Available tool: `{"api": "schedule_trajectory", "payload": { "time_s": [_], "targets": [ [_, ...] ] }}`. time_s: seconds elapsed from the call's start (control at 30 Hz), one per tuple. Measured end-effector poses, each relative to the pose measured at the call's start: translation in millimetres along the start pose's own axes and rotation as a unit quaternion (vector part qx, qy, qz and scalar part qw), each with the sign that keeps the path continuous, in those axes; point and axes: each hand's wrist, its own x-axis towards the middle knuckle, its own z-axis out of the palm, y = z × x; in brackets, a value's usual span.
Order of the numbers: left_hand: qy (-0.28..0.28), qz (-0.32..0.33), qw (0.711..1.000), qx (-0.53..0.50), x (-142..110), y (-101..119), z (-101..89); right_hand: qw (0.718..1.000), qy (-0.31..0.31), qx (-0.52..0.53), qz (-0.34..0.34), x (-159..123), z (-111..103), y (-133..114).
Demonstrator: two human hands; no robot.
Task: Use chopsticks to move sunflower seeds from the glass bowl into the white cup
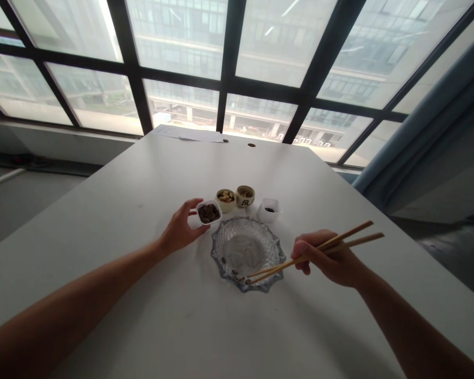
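Note:
My left hand (184,223) is closed around a small white cup (218,211), tilted toward me and filled with dark brown seeds (208,213). In front of me stands a scalloped clear glass bowl (217,237). My right hand (319,255) grips a pair of wooden chopsticks (292,263), whose tips reach down to the bowl's near rim. A few dark seeds (234,272) lie inside near those tips. Whether the chopsticks pinch a seed is too small to tell. The white cup is beside the bowl's far left edge.
Behind the bowl are a cup of nuts (226,206), a cup with a dark character (246,203) and a second white cup (275,213) with something dark in it. Paper sheets (193,135) lie at the white table's (174,326) far end, below windows. A blue curtain (411,126) hangs right.

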Motion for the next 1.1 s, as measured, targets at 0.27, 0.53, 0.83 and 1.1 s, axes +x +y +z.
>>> {"api": "schedule_trajectory", "payload": {
  "time_s": [0.27, 0.53, 0.83, 1.1],
  "targets": [
    [-0.005, -0.009, 1.000, 0.003, 0.8, 0.5, -0.2, 0.999, 0.000, 0.041, 0.032, 6.3, 19.0, 10.1],
    [-0.004, -0.004, 1.000, -0.011, 0.4, -0.7, 1.0, 0.982, 0.134, 0.122, 0.050, 10.5, 22.2, 31.3],
    [-0.002, -0.012, 1.000, -0.018, 0.7, -0.3, 1.1, 0.924, 0.339, 0.047, -0.172, 49.2, 47.5, 8.5],
    [0.005, -0.011, 1.000, -0.027, -1.2, -1.9, 2.9, 0.944, 0.187, -0.152, -0.227, 66.0, 66.6, 20.2]
  ]
}}
